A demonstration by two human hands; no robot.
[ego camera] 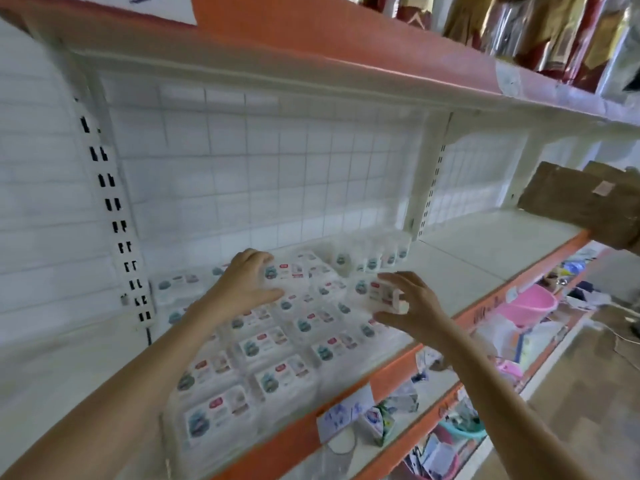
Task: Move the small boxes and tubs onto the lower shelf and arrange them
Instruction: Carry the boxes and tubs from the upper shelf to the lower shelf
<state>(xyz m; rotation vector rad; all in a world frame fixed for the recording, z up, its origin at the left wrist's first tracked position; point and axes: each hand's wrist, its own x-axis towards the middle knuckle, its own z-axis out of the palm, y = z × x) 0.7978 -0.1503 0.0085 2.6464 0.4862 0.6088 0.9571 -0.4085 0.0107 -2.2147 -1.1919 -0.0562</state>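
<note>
shelf: white deck (485, 258) with an orange front edge; we use it as the landmark.
boxes: small white boxes (277, 344) lie flat in rows on the left part of the shelf, labels up, we judge so the fronts read from above.
tubs: a short row of small white tubs (372, 261) stands at the back of the shelf, just behind the boxes, near the upright bracket.
left hand: our left hand (246, 282) hovers over the back rows, fingers spread and relaxed, holding nothing; we judge it steadies or squares up the rows.
right hand: our right hand (412, 313) pinches one box (381, 294) between thumb and fingers at the right end of the block, we judge to slot it into the next free place.
carton: brown carton (588, 206) sits at the far right of the shelf, well apart from the boxes.
tag: paper price tag (346, 412) on the shelf's front edge, blue handwriting, too blurred to read.
labels: red patch and teal oval on each box; brand text unreadable.
below: pink tub (526, 303) and loose packs on the shelves under it.
</note>
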